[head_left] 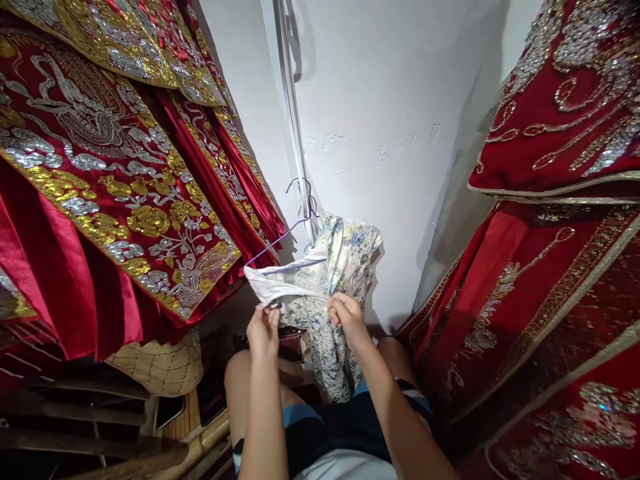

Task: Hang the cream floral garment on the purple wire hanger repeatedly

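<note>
A white garment with a blue and yellow floral print (pixel 345 267) hangs on a thin purple hanger (pixel 280 238), whose hook is up near a white pole. My left hand (pixel 264 331) pinches the garment's pale edge at its lower left. With closed fingers, my right hand (pixel 347 316) grips the fabric near the middle of the garment. Between my hands the white edge is drawn out. The garment's lower part drapes down between my knees.
Red robes with gold and silver embroidery (pixel 150 220) hang on the left. Beaded red garments (pixel 550 267) hang on the right. A white wall (pixel 395 87) and a metal pole (pixel 295 120) stand ahead. At the lower left are a wooden chair and a phone-like dark object (pixel 170 410).
</note>
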Action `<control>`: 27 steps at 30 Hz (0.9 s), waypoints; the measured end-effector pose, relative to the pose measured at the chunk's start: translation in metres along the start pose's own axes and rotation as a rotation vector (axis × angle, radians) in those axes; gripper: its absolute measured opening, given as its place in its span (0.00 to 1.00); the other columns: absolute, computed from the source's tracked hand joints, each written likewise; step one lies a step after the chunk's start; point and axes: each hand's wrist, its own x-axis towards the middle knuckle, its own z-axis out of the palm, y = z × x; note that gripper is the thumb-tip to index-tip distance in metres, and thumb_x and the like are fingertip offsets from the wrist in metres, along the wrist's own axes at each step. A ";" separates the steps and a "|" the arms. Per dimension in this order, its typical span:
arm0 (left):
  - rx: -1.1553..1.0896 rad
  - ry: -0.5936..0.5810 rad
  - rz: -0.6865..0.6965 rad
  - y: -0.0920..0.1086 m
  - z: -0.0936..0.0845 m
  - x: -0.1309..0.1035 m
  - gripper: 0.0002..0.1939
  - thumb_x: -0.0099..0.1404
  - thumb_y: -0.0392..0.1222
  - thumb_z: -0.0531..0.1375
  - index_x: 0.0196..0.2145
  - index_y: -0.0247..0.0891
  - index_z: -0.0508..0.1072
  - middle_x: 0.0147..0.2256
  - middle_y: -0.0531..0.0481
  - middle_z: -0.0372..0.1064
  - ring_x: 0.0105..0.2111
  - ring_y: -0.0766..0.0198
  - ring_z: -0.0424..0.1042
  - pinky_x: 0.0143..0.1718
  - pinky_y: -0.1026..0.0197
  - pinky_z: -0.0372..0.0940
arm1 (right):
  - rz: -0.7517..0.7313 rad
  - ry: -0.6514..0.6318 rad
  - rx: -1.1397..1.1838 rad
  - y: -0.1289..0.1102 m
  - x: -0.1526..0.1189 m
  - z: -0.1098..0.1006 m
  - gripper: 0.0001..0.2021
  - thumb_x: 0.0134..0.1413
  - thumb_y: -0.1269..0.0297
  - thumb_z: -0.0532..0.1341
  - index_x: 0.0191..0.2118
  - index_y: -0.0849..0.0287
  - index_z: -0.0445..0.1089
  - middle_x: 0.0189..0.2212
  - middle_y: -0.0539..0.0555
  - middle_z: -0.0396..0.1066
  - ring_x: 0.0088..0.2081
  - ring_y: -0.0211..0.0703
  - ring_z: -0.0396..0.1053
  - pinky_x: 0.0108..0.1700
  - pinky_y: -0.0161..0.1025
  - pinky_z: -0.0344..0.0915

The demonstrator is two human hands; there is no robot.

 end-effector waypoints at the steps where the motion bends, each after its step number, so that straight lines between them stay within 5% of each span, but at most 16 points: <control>1: 0.047 -0.016 0.005 -0.012 0.003 -0.009 0.12 0.58 0.49 0.61 0.25 0.40 0.64 0.23 0.54 0.60 0.27 0.63 0.64 0.33 0.60 0.63 | 0.002 0.037 0.024 0.001 -0.002 -0.007 0.12 0.48 0.55 0.61 0.23 0.55 0.62 0.12 0.41 0.53 0.16 0.32 0.48 0.21 0.33 0.44; 5: 0.235 -0.178 0.048 -0.029 0.014 -0.032 0.11 0.51 0.44 0.68 0.23 0.36 0.71 0.23 0.51 0.66 0.29 0.61 0.65 0.34 0.61 0.61 | 0.026 0.132 -0.015 0.011 -0.005 -0.039 0.11 0.50 0.56 0.59 0.23 0.54 0.60 0.12 0.41 0.51 0.17 0.34 0.47 0.22 0.35 0.44; 12: 0.064 -0.385 0.151 0.005 0.051 -0.066 0.20 0.64 0.58 0.61 0.30 0.37 0.71 0.30 0.52 0.64 0.30 0.65 0.63 0.35 0.64 0.61 | 0.093 0.049 -0.222 0.015 -0.012 -0.073 0.17 0.45 0.56 0.67 0.18 0.56 0.61 0.13 0.43 0.51 0.18 0.34 0.48 0.22 0.35 0.46; 17: 0.164 -0.566 0.338 0.033 0.079 -0.098 0.15 0.67 0.52 0.61 0.30 0.37 0.75 0.33 0.48 0.69 0.36 0.60 0.68 0.42 0.61 0.63 | -0.115 -0.275 -0.151 -0.015 -0.021 -0.052 0.15 0.51 0.51 0.67 0.39 0.55 0.71 0.32 0.50 0.69 0.34 0.43 0.67 0.38 0.38 0.63; 20: 0.271 -0.573 0.439 0.046 0.083 -0.098 0.14 0.68 0.49 0.60 0.31 0.38 0.77 0.36 0.45 0.71 0.41 0.56 0.70 0.45 0.57 0.64 | 0.005 -0.458 -0.125 -0.030 -0.020 -0.034 0.20 0.44 0.58 0.72 0.45 0.54 0.71 0.36 0.50 0.72 0.39 0.45 0.69 0.44 0.40 0.66; 24: 0.303 -0.536 0.413 0.049 0.069 -0.080 0.12 0.66 0.50 0.61 0.41 0.42 0.77 0.44 0.44 0.71 0.49 0.53 0.70 0.53 0.55 0.63 | 0.227 -0.464 -0.254 -0.046 -0.006 -0.018 0.11 0.43 0.63 0.69 0.35 0.59 0.73 0.29 0.50 0.72 0.31 0.43 0.69 0.35 0.38 0.64; 27: 0.340 -0.705 0.224 0.041 0.046 -0.072 0.20 0.65 0.54 0.61 0.50 0.43 0.74 0.48 0.43 0.72 0.53 0.51 0.69 0.57 0.54 0.62 | 0.125 -0.361 -0.217 -0.067 0.011 -0.015 0.06 0.43 0.64 0.64 0.29 0.60 0.73 0.25 0.50 0.71 0.28 0.42 0.67 0.32 0.37 0.62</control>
